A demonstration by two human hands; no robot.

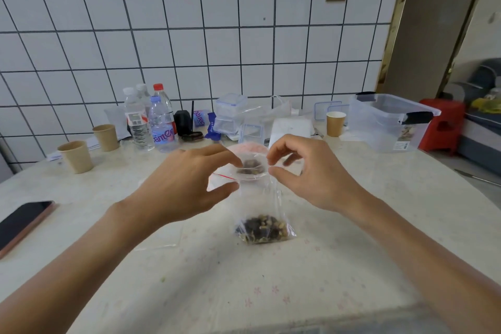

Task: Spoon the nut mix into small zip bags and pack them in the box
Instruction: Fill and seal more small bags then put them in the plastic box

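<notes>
Small zip bag point(261, 209) of nut mix point(261, 228) upright on bench point(352, 238), left hand point(179, 187) and right hand point(311, 173) pinching its open mouth from either side

A dark phone point(23, 221) lies at the left edge of the tabletop point(352, 238), three paper cups point(76, 157) and several water bottles point(160, 123) stand farther back, below a white tiled wall point(189, 22).

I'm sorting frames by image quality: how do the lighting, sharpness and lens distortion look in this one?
Head view: soft, even light with faint shadows on the table; wide-angle bending bows the tiled wall lines; overall slightly soft, the bottle labels barely legible; the clear zip bag shows mild sheen, the nut mix inside visible.
</notes>
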